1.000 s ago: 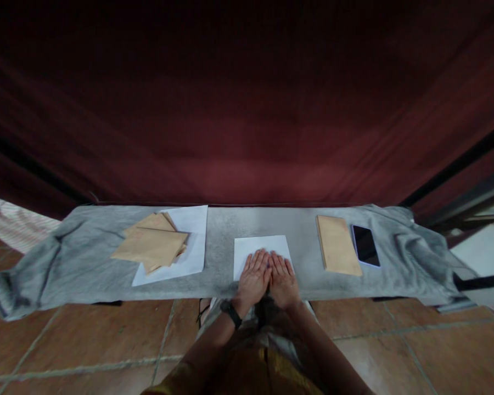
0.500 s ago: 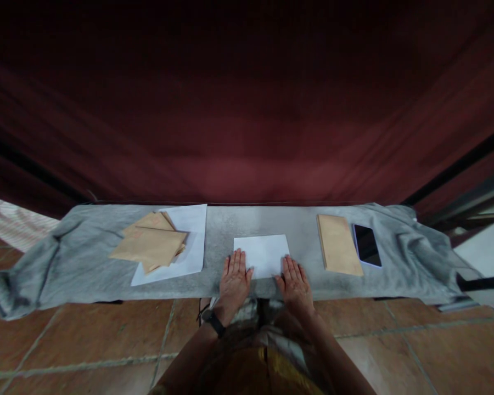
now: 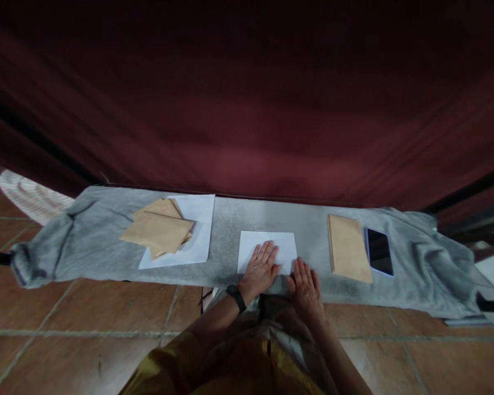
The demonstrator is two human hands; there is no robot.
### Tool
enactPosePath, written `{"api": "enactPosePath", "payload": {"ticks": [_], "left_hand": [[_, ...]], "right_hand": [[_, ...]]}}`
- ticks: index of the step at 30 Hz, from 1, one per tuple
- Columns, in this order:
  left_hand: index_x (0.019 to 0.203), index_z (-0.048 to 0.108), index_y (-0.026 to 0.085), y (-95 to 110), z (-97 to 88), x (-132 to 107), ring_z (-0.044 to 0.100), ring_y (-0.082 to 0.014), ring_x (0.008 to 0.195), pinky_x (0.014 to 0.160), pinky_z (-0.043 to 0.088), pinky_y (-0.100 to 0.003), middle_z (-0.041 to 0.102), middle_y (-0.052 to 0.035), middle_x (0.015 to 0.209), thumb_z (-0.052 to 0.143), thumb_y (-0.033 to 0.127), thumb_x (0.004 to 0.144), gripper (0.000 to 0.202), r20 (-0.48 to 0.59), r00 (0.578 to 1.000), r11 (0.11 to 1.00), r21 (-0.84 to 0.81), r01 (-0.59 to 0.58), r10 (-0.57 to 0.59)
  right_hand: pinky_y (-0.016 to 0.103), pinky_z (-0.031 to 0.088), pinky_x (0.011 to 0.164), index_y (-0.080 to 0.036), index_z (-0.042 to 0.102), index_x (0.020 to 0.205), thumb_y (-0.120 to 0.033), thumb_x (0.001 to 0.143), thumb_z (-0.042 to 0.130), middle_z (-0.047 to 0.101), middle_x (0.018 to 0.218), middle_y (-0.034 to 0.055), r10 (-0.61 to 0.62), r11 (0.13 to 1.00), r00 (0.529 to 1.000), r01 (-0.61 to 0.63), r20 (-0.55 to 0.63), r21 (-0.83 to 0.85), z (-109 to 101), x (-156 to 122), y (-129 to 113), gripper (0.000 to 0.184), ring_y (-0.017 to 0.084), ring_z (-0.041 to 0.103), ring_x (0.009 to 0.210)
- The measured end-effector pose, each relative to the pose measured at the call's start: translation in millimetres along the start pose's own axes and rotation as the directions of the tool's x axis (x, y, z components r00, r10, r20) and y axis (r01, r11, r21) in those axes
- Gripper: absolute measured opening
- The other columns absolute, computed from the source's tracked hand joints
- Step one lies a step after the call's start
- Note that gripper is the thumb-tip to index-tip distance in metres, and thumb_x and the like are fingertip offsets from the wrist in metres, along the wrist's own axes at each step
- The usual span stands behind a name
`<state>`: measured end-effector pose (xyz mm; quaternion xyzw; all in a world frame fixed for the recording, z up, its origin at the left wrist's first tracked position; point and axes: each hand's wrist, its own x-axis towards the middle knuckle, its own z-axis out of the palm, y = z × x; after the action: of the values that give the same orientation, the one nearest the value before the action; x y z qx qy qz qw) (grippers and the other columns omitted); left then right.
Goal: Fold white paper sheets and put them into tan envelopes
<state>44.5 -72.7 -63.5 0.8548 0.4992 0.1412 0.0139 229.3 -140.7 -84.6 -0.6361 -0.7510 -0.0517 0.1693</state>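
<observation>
A white sheet of paper (image 3: 247,246), perhaps folded, lies flat on the grey cloth in front of me. My left hand (image 3: 260,269), with a dark watch on its wrist, rests palm down on the sheet, fingers stretched out. Beside the sheet's right edge my right hand (image 3: 307,285) lies flat on the cloth, its fingers extended and its fingertips near the sheet's lower right corner. Neither hand grips anything.
Several brown envelopes (image 3: 158,233) are piled loosely on larger white paper (image 3: 203,236) at the left. A neat stack of brown envelopes (image 3: 349,247) and a phone (image 3: 379,251) lie at the right. The grey cloth (image 3: 230,214) covers the narrow surface before a dark red backdrop (image 3: 247,159).
My left hand has moved from the sheet's left edge onto its middle. My right hand stays by the right edge. The whole view has shifted and tilted slightly.
</observation>
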Motion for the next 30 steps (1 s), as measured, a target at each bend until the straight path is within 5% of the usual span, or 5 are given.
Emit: {"api": "enactPosePath", "payload": {"ticks": [4,9,13,18,30], "left_hand": [[0.152,0.039,0.012,1,3.6,0,0.028,-0.0286,0.154,0.125,0.024,-0.052,0.036,-0.0164,0.163,0.042,0.044,0.103,0.059,-0.008,1.0,1.0,-0.008,-0.001,0.001],[0.149,0.043,0.007,4,8.5,2,0.037,-0.0321,0.149,0.123,0.026,-0.055,0.046,-0.0225,0.154,0.047,0.038,0.101,0.058,-0.035,0.998,0.998,-0.005,-0.057,0.057],[0.14,0.054,0.004,6,11.0,0,0.048,-0.0301,0.141,0.122,0.028,-0.051,0.059,-0.0229,0.142,0.047,0.035,0.101,0.05,-0.026,0.978,0.978,0.03,-0.206,0.207],[0.129,0.064,0.009,5,7.6,-1,0.056,-0.0265,0.132,0.122,0.03,-0.044,0.068,-0.0158,0.131,0.047,0.039,0.102,0.044,0.023,0.957,0.957,-0.023,-0.29,0.291],[0.151,0.043,0.011,4,-10.2,-21,0.04,-0.0264,0.146,0.124,0.024,-0.043,0.054,-0.016,0.15,0.055,0.056,0.095,0.072,0.111,0.879,0.884,-0.125,-0.45,0.463]], "right_hand": [[0.054,0.029,0.121,-0.007,0.052,0.147,-0.038,0.107,0.025,0.05,0.152,0.0194,0.066,0.99,0.996,-0.073,0.063,0.121,-3,32,1,0.057,0.032,0.041,0.146],[0.047,0.036,0.12,-0.017,0.053,0.148,-0.032,0.108,0.017,0.054,0.151,0.0112,-0.247,0.905,0.961,0.183,0.123,0.385,12,95,-16,0.055,0.021,0.045,0.145],[0.05,0.03,0.122,-0.016,0.053,0.148,-0.03,0.108,0.019,0.049,0.155,0.0116,-0.32,0.915,0.923,0.241,0.215,0.325,24,125,-24,0.054,0.024,0.04,0.148],[0.046,0.027,0.124,-0.018,0.047,0.152,-0.033,0.108,0.016,0.043,0.159,0.0079,-0.324,0.931,0.902,0.251,0.285,0.264,32,138,-18,0.056,0.022,0.037,0.149],[0.044,0.02,0.127,-0.021,0.034,0.159,-0.038,0.108,0.02,0.032,0.165,0.0026,-0.273,0.959,0.899,0.226,0.343,0.172,36,139,-17,0.056,0.021,0.028,0.153]]}}
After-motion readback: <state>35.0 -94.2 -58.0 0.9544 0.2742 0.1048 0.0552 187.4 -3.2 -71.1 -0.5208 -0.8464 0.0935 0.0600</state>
